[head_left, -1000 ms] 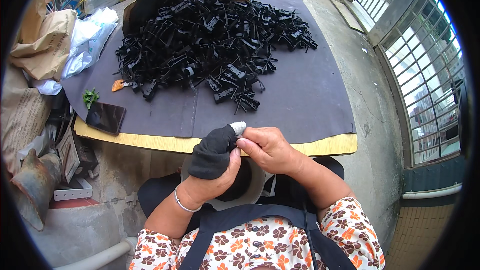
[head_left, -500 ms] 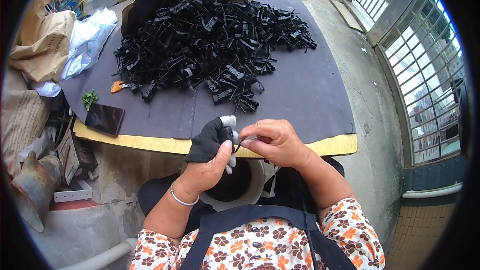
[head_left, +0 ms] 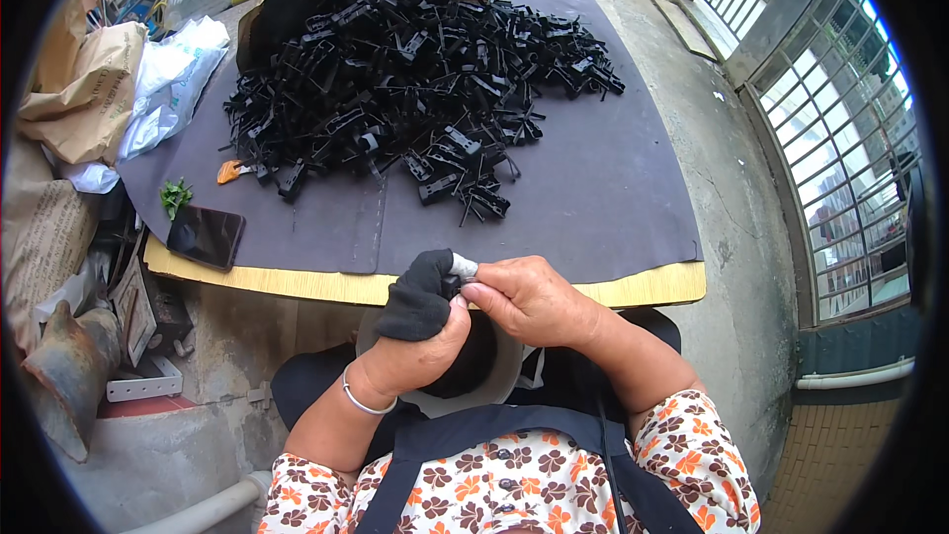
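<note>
Soft daylight glares white behind the grille (head_left: 836, 174), while fisheye distortion bends outer edges.

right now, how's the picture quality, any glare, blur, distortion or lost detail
Head view: fisheye distortion bows the table's near edge; head view, right: patches beyond the barred window wash out white, though daylight looks soft; head view, top: the pile of black parts loses detail in dark areas; head view, middle: no obvious blur on the right hand.
</note>
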Action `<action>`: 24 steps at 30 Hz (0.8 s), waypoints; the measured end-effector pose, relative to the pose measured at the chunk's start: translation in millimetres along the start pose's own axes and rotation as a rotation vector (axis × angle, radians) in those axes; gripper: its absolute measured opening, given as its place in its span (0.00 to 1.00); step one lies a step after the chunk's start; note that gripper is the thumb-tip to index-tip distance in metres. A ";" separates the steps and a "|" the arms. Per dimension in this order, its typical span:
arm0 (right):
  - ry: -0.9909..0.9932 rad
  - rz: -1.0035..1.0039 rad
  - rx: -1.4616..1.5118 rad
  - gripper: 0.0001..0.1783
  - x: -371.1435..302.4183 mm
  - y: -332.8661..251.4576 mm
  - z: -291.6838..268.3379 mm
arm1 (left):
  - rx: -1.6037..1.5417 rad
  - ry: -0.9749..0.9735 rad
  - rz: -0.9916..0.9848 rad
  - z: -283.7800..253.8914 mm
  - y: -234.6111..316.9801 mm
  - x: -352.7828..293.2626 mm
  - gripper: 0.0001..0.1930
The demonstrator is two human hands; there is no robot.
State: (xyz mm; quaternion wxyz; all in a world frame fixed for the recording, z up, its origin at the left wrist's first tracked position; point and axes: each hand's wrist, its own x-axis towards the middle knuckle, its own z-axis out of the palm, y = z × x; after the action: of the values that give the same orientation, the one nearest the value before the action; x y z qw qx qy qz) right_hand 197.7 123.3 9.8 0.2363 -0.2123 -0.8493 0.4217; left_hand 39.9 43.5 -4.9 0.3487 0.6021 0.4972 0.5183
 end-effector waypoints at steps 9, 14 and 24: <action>0.195 0.076 -0.313 0.12 9.3 16.1 -24.4 | 0.336 -0.172 0.167 -29.7 23.5 6.7 0.09; 0.279 0.126 -0.642 0.16 19.1 39.5 -19.4 | 0.583 -0.187 0.296 -24.2 18.3 2.2 0.10; -0.056 -0.087 -0.191 0.16 3.4 -2.6 -28.5 | 0.187 -0.253 0.012 -22.7 13.0 12.9 0.22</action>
State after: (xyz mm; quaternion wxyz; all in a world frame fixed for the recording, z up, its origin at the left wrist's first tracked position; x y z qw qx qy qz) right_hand 211.1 141.4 27.8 0.2090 -0.1849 -0.9004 0.3337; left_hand 20.5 50.3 15.8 0.3480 0.6955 0.4916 0.3918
